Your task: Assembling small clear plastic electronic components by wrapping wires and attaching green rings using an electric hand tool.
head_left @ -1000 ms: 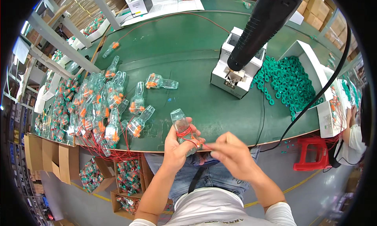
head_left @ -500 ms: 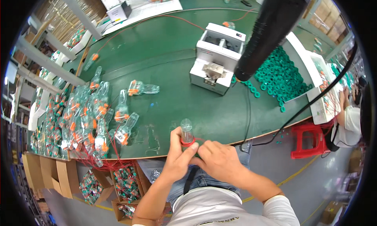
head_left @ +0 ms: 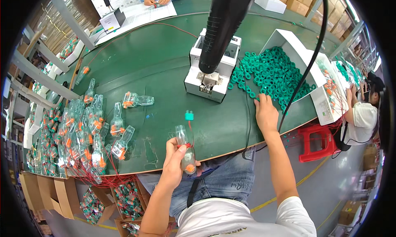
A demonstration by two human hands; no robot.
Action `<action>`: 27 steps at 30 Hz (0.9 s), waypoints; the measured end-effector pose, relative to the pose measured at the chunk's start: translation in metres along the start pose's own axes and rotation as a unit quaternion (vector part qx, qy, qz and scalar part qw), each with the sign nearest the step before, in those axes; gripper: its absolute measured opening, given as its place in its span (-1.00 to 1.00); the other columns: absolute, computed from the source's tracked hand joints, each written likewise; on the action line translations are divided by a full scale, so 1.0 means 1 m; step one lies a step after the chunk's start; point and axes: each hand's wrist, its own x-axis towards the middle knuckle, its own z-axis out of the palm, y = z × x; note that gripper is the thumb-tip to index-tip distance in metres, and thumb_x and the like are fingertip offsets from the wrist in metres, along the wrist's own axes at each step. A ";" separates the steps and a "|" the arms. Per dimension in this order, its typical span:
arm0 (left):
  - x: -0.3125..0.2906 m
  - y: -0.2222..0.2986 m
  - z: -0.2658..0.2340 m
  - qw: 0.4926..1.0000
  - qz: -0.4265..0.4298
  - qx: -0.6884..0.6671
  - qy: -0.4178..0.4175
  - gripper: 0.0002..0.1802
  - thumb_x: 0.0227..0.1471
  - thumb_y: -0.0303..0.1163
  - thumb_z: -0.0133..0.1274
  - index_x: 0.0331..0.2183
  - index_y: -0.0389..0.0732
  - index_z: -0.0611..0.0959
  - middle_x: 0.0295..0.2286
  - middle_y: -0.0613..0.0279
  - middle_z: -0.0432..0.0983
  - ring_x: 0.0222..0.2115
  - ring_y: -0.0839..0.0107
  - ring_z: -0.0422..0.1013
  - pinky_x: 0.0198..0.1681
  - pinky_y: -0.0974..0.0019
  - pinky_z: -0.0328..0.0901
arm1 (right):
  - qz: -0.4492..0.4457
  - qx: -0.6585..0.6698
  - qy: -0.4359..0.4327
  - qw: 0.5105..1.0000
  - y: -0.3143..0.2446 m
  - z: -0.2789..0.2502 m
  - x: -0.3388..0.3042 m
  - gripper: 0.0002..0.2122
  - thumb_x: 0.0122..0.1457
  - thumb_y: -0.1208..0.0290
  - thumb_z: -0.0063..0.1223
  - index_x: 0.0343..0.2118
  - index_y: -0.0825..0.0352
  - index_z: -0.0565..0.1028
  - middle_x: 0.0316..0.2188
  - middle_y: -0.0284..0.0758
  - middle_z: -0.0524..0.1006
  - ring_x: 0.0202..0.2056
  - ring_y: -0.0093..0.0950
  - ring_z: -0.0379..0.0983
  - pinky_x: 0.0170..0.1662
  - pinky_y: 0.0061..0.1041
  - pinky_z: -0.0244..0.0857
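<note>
My left hand (head_left: 175, 160) is closed around a clear plastic bottle-shaped housing (head_left: 181, 132) with an orange part in its lower end. Red wire (head_left: 188, 145) is wound about the housing's middle, and its end runs up to a small green connector (head_left: 189, 115) beyond my fingers. Off to the right, my right hand (head_left: 267, 115) reaches over the table, fingers extended and slightly bent. Its fingertips are at the near edge of a heap of green rings (head_left: 276, 72); no ring shows clearly between them.
A white machine (head_left: 208, 82) stands mid-table, with a thick black tube (head_left: 225, 26) hanging over it. More clear housings (head_left: 117, 119) lie at left. A white tray (head_left: 315, 68) backs the rings. Across the table, a co-worker's hands (head_left: 156, 0) handle a small part. A red stool (head_left: 315, 142) stands at right.
My right hand has left the housing and gone right to the green rings. My left hand keeps the housing, now tilted and lower, with its orange end and green connector visible. The view has shifted right.
</note>
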 end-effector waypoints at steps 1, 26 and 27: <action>-0.001 0.003 -0.001 1.000 -0.008 -0.006 -0.012 -0.61 0.25 -0.27 -0.04 0.00 -0.22 0.28 -0.26 0.20 0.38 -0.35 0.43 0.41 -0.34 0.28 0.41 | -0.015 -0.006 0.014 1.000 -0.005 0.003 -0.001 -0.80 0.25 0.30 0.09 -0.26 0.36 0.52 -0.38 -0.17 0.49 -0.41 -0.25 0.46 -0.33 -0.38 0.34; 0.018 -0.030 0.025 0.954 0.237 0.159 0.093 -0.63 0.19 -0.41 0.06 -0.04 -0.30 0.33 -0.27 0.27 0.31 -0.31 0.55 0.27 -0.19 0.41 0.27 | 0.162 0.678 -0.463 0.548 -0.125 -0.067 -0.096 -0.75 0.16 0.51 0.25 -0.22 0.41 0.37 -0.45 -0.25 0.57 -0.58 -0.56 0.51 -0.64 -0.62 0.35; 0.018 -0.030 0.025 0.946 0.247 0.193 0.080 -0.62 0.18 -0.41 0.06 -0.04 -0.30 0.33 -0.26 0.26 0.31 -0.30 0.54 0.27 -0.19 0.41 0.27 | 0.170 0.674 -0.471 0.542 -0.123 -0.067 -0.095 -0.76 0.16 0.50 0.25 -0.23 0.41 0.38 -0.48 -0.28 0.56 -0.58 -0.57 0.51 -0.63 -0.62 0.34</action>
